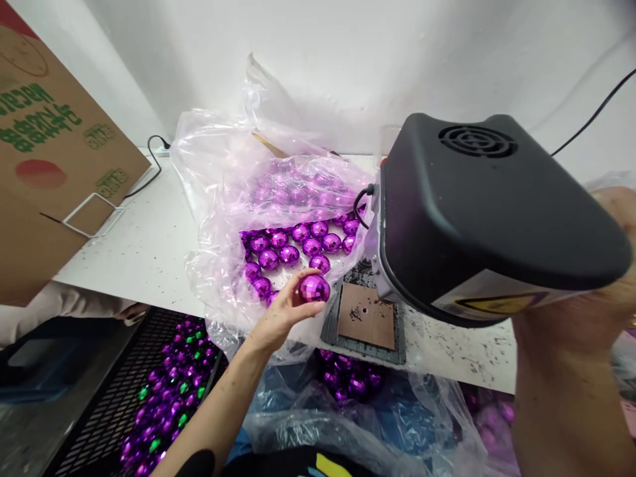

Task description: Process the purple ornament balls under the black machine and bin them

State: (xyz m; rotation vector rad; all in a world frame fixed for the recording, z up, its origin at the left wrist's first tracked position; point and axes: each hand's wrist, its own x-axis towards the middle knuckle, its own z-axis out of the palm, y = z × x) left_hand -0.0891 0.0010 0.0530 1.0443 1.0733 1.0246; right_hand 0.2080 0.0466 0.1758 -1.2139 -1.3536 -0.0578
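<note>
My left hand (285,315) pinches a shiny purple mirror-faceted ball (315,289) between thumb and fingers, just left of a brown square plate (360,318) on a dark metal base. The plate has a small hole and dark shavings on it. Beside it, a clear plastic bag (213,218) lies open with many more purple balls (312,247) inside. A big black machine housing (477,212) with a round vent and a yellow warning label overhangs the plate at right. Behind its right end is my right hand (616,205), its fingers hidden.
A printed cardboard box (54,152) stands at the left on the white table (134,245). Below is a black crate (124,351) of purple and green balls. Another plastic bag (308,411) with purple balls lies at my lap. Another person's sleeve (59,305) shows at left.
</note>
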